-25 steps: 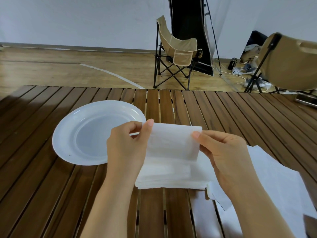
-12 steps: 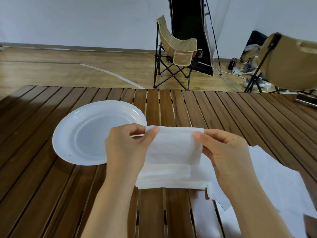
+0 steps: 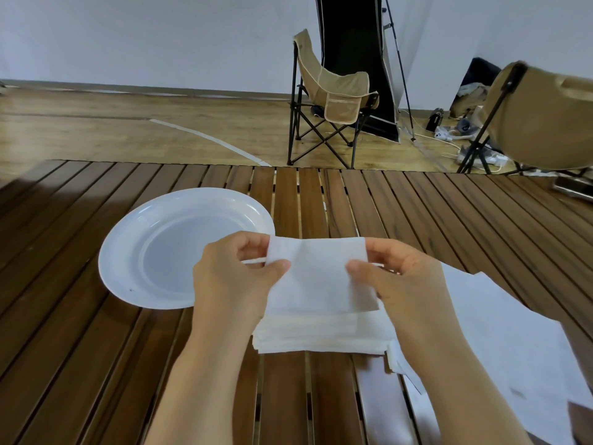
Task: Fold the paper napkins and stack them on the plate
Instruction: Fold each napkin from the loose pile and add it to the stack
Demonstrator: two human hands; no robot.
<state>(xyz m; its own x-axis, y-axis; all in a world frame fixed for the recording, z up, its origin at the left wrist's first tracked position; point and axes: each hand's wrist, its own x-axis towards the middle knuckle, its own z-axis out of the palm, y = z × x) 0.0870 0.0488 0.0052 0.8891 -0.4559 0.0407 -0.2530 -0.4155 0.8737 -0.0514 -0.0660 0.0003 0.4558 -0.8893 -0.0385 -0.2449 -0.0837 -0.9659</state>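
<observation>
While a second ago its far edge stood higher, the napkin (image 3: pixel 316 277) now hangs lower over the stack (image 3: pixel 321 335) near the table's (image 3: pixel 80 348) front edge, pinched by left hand (image 3: pixel 234 281) and right hand (image 3: pixel 404 284) beside the plate (image 3: pixel 128 245).

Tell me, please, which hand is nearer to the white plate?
The left hand. It overlaps the near right rim of the white plate in the picture, pinching the napkin. The right hand pinches the napkin's other side, farther right of the plate.
</observation>
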